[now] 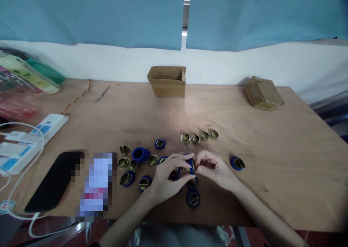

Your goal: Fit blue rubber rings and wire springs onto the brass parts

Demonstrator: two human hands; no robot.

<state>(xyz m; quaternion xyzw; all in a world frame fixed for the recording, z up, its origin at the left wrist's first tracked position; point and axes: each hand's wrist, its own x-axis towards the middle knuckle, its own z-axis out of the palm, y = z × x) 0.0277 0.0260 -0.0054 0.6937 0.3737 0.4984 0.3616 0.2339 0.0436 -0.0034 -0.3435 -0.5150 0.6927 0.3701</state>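
Near the front middle of the table, my left hand [170,176] grips a round blue piece with a brass-coloured metal insert [192,164] between thumb and fingers, edge toward me. My right hand [216,169] is closed in a pinch against that piece's right side; what its fingertips hold is hidden. Around my hands lie more blue round pieces with brass inserts [193,198], loose brass discs [123,163] and a blue cup-shaped part [140,154]. Behind my hands sit a row of brass discs [195,139] and some thin wire rings [206,147].
An upright cardboard box [170,89] stands at the back, a crumpled one [263,94] at back right. On the left are a dark phone [53,181], a lit pixelated screen [95,183], a power strip [51,125] with white cables, tweezers [102,94] and plastic packaging [29,73].
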